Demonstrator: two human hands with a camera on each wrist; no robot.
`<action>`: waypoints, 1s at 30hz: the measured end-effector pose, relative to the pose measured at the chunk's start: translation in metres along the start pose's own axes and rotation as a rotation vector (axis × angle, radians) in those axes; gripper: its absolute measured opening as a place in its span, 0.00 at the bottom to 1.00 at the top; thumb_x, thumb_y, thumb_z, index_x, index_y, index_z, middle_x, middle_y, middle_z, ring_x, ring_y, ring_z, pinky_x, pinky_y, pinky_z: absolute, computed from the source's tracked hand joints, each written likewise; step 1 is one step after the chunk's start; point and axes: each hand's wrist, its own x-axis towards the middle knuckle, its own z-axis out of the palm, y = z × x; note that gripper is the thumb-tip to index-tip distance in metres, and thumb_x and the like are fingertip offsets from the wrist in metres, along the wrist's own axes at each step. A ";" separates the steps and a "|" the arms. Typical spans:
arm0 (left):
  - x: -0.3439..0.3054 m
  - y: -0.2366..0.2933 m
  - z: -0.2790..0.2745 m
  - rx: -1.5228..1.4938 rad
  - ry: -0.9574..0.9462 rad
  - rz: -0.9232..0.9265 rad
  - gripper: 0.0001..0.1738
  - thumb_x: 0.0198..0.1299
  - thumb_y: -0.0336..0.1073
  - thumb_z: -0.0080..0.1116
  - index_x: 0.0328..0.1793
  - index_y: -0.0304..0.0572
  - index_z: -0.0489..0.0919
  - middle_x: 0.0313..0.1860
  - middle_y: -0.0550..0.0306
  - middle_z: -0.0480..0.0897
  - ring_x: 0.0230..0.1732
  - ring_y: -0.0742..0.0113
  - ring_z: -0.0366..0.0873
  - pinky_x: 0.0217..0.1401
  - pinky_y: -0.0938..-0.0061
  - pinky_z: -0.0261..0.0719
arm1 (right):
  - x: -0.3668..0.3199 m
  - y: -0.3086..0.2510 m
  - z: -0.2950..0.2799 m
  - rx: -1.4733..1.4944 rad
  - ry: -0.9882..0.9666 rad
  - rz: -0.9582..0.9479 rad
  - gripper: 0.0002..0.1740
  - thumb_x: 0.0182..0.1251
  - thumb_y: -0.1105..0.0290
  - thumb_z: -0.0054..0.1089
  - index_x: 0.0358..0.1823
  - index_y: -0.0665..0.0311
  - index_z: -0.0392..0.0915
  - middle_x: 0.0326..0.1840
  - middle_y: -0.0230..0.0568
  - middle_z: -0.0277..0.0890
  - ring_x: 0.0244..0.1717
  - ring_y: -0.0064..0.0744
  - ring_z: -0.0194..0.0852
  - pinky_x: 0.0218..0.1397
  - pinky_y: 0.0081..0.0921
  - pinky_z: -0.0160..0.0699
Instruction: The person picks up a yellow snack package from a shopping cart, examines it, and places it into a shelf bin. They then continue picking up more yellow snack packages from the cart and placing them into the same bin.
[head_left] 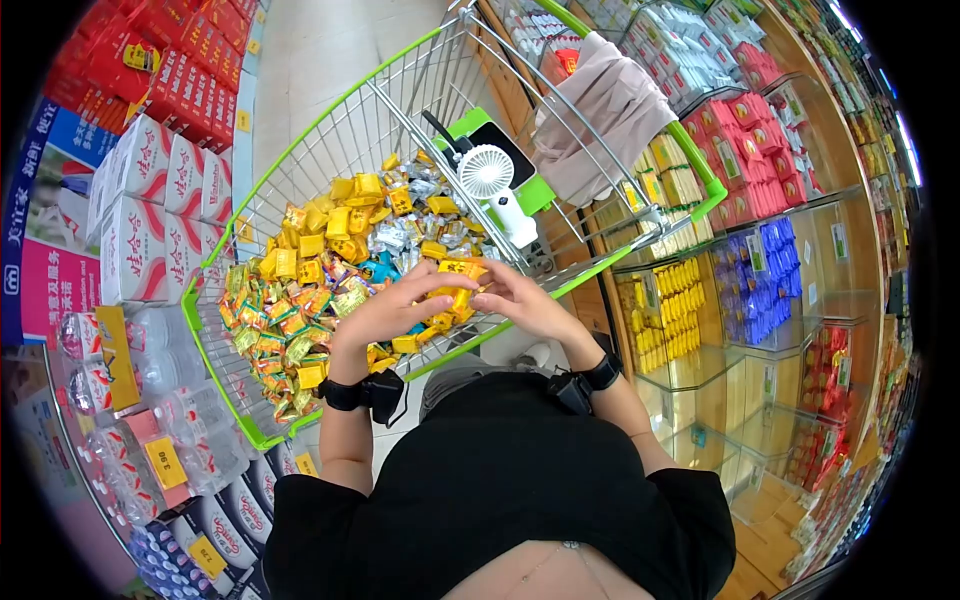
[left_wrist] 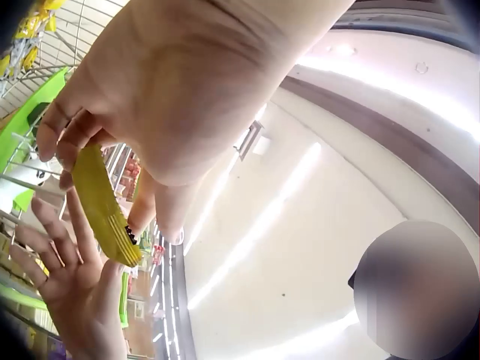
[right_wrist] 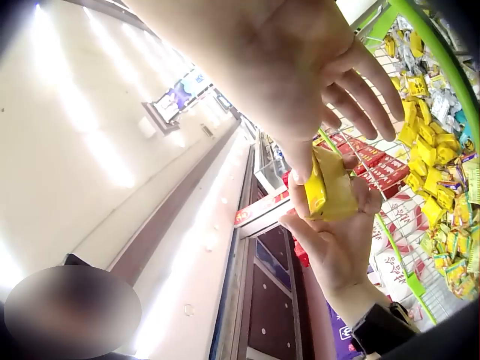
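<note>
A small yellow packet (head_left: 462, 268) (left_wrist: 103, 206) (right_wrist: 334, 189) is between the two hands, above the candy in the cart. My left hand (head_left: 395, 305) (left_wrist: 169, 94) (right_wrist: 341, 255) pinches it with bent fingers and thumb. My right hand (head_left: 530, 305) (left_wrist: 79, 296) (right_wrist: 292, 71) is beside it, fingers loosely extended and apart, the thumb at the packet's edge. Below the hands, yellow packets (head_left: 340, 222) (right_wrist: 427, 150), silver-wrapped pieces (head_left: 415, 235) and orange-green packets (head_left: 280, 310) lie heaped in the cart.
The green-edged wire cart (head_left: 232, 215) surrounds the heap. A white handheld fan (head_left: 487, 172), a dark-screened device (head_left: 500, 150) and a pale cloth (head_left: 605, 120) are at its far right. Stacked cartons (head_left: 140, 245) and bottle packs (head_left: 175, 350) stand left; shelves with wrapped goods (head_left: 765, 265) line the right.
</note>
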 end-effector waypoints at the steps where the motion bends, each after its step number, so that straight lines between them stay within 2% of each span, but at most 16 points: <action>1: 0.001 0.002 0.003 0.021 -0.020 -0.028 0.18 0.58 0.41 0.46 0.55 0.52 0.70 0.36 0.55 0.66 0.43 0.64 0.63 0.50 0.75 0.60 | -0.001 0.000 0.000 0.075 0.018 -0.028 0.22 0.62 0.67 0.46 0.58 0.61 0.57 0.40 0.39 0.70 0.39 0.25 0.70 0.40 0.21 0.70; 4: 0.006 0.002 0.011 0.043 -0.049 -0.045 0.16 0.56 0.41 0.49 0.52 0.52 0.73 0.38 0.54 0.65 0.44 0.63 0.63 0.50 0.75 0.61 | -0.004 -0.010 -0.003 0.187 0.040 -0.046 0.22 0.63 0.68 0.45 0.58 0.60 0.56 0.40 0.37 0.69 0.38 0.23 0.69 0.37 0.18 0.70; 6: 0.010 0.003 0.017 0.106 -0.092 0.113 0.14 0.56 0.41 0.50 0.47 0.50 0.76 0.37 0.55 0.66 0.44 0.63 0.64 0.50 0.76 0.62 | -0.006 -0.011 -0.007 0.251 0.071 -0.016 0.19 0.62 0.70 0.46 0.55 0.61 0.60 0.38 0.36 0.70 0.36 0.20 0.70 0.35 0.15 0.70; 7: 0.011 0.004 0.020 0.030 -0.087 0.111 0.12 0.53 0.35 0.52 0.45 0.50 0.77 0.38 0.56 0.67 0.42 0.64 0.66 0.49 0.76 0.64 | -0.007 -0.008 -0.009 0.211 0.070 0.003 0.18 0.61 0.72 0.47 0.53 0.63 0.62 0.37 0.35 0.70 0.36 0.20 0.70 0.37 0.15 0.69; 9: 0.013 0.002 0.022 0.015 -0.086 0.119 0.13 0.52 0.32 0.53 0.45 0.49 0.77 0.38 0.57 0.67 0.42 0.64 0.67 0.47 0.76 0.65 | -0.010 -0.006 -0.012 0.183 0.092 0.017 0.14 0.59 0.76 0.49 0.48 0.65 0.67 0.33 0.32 0.71 0.36 0.18 0.70 0.39 0.15 0.70; 11: 0.014 0.003 0.023 0.012 -0.045 0.102 0.16 0.48 0.25 0.52 0.44 0.48 0.77 0.38 0.57 0.69 0.41 0.65 0.68 0.44 0.76 0.67 | -0.012 -0.002 -0.014 0.178 0.111 0.000 0.14 0.59 0.75 0.49 0.48 0.65 0.67 0.33 0.33 0.71 0.37 0.18 0.70 0.40 0.15 0.70; 12: 0.015 0.001 0.024 0.009 -0.049 0.100 0.16 0.48 0.25 0.52 0.44 0.48 0.77 0.38 0.57 0.69 0.41 0.65 0.68 0.44 0.76 0.67 | -0.013 -0.001 -0.015 0.172 0.127 -0.017 0.14 0.59 0.75 0.49 0.48 0.65 0.67 0.34 0.33 0.71 0.37 0.18 0.70 0.40 0.16 0.71; 14: 0.018 -0.006 0.030 -0.044 0.037 -0.031 0.15 0.49 0.24 0.52 0.44 0.47 0.77 0.38 0.56 0.69 0.41 0.65 0.68 0.42 0.75 0.68 | -0.015 -0.006 -0.014 0.158 0.144 0.014 0.14 0.59 0.75 0.49 0.48 0.65 0.67 0.35 0.34 0.71 0.38 0.19 0.71 0.40 0.16 0.72; 16: 0.018 -0.010 0.033 -0.002 0.056 0.034 0.16 0.50 0.25 0.50 0.47 0.47 0.75 0.39 0.56 0.70 0.41 0.64 0.69 0.44 0.76 0.68 | -0.016 -0.008 -0.014 0.216 0.101 0.031 0.14 0.57 0.75 0.51 0.46 0.66 0.67 0.34 0.35 0.71 0.36 0.19 0.71 0.36 0.16 0.72; 18: 0.020 -0.006 0.039 -0.248 0.225 0.015 0.16 0.53 0.28 0.48 0.50 0.45 0.72 0.43 0.58 0.71 0.43 0.67 0.69 0.45 0.77 0.67 | -0.016 -0.006 -0.013 0.276 0.085 0.012 0.14 0.57 0.75 0.52 0.46 0.67 0.67 0.37 0.36 0.71 0.35 0.21 0.72 0.35 0.16 0.73; 19: 0.021 0.004 0.039 -0.401 0.229 -0.025 0.18 0.56 0.30 0.46 0.55 0.43 0.67 0.45 0.58 0.71 0.45 0.72 0.68 0.47 0.77 0.67 | -0.015 -0.007 -0.014 0.304 0.101 0.011 0.14 0.57 0.75 0.52 0.46 0.67 0.66 0.38 0.36 0.70 0.36 0.21 0.72 0.35 0.17 0.74; 20: 0.021 0.004 0.040 -0.401 0.227 -0.026 0.18 0.56 0.30 0.46 0.55 0.43 0.67 0.45 0.58 0.71 0.45 0.72 0.68 0.47 0.77 0.67 | -0.016 -0.007 -0.013 0.331 0.117 0.011 0.14 0.57 0.75 0.52 0.46 0.66 0.66 0.39 0.35 0.69 0.36 0.21 0.72 0.35 0.17 0.74; 22: 0.023 0.002 0.041 -0.462 0.383 0.002 0.18 0.59 0.32 0.43 0.57 0.42 0.64 0.44 0.58 0.72 0.46 0.74 0.68 0.46 0.77 0.68 | -0.016 -0.010 -0.013 0.368 0.157 -0.012 0.14 0.57 0.76 0.52 0.45 0.66 0.65 0.38 0.34 0.68 0.35 0.20 0.71 0.34 0.17 0.73; 24: 0.023 0.000 0.040 -0.465 0.402 0.021 0.18 0.60 0.33 0.41 0.57 0.43 0.62 0.43 0.57 0.73 0.46 0.74 0.68 0.43 0.80 0.70 | -0.018 -0.012 -0.014 0.360 0.225 -0.091 0.14 0.57 0.76 0.51 0.45 0.65 0.65 0.36 0.33 0.67 0.34 0.19 0.70 0.34 0.15 0.72; 26: 0.020 0.008 0.037 -0.547 0.350 -0.037 0.17 0.60 0.35 0.40 0.56 0.41 0.64 0.43 0.57 0.72 0.44 0.75 0.68 0.40 0.82 0.70 | -0.019 -0.011 -0.014 0.380 0.232 -0.123 0.15 0.57 0.77 0.51 0.46 0.65 0.63 0.35 0.32 0.66 0.33 0.18 0.69 0.34 0.14 0.72; 30: 0.018 0.003 0.038 -0.598 0.345 -0.012 0.16 0.59 0.34 0.43 0.54 0.39 0.66 0.44 0.58 0.72 0.42 0.75 0.69 0.40 0.82 0.70 | -0.023 -0.014 -0.015 0.389 0.265 -0.131 0.14 0.57 0.77 0.51 0.45 0.64 0.62 0.38 0.34 0.67 0.38 0.19 0.68 0.38 0.15 0.69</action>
